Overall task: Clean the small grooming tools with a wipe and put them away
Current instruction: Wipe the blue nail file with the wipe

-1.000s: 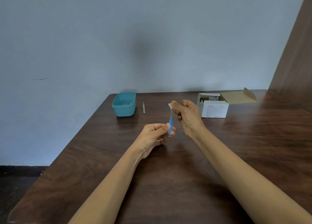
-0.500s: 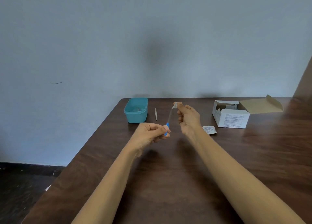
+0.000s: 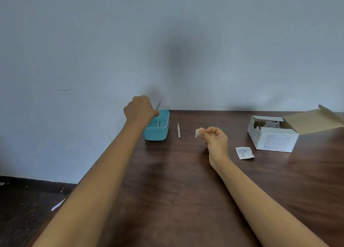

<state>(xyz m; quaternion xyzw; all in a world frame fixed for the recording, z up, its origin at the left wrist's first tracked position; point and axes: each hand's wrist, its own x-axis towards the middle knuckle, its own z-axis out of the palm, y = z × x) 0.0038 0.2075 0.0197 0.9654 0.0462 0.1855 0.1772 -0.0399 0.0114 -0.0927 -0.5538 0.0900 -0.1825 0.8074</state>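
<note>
Just over bin, tool in left hand, wipe in right hand

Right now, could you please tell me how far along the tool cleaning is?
Done: a metallic item lies in the teal bin. In hand: the left hand holds a thin tool over that bin, while the right hand pinches the wipe. Left: one slim tool lies on the table beside the bin, apparently not yet wiped.
</note>
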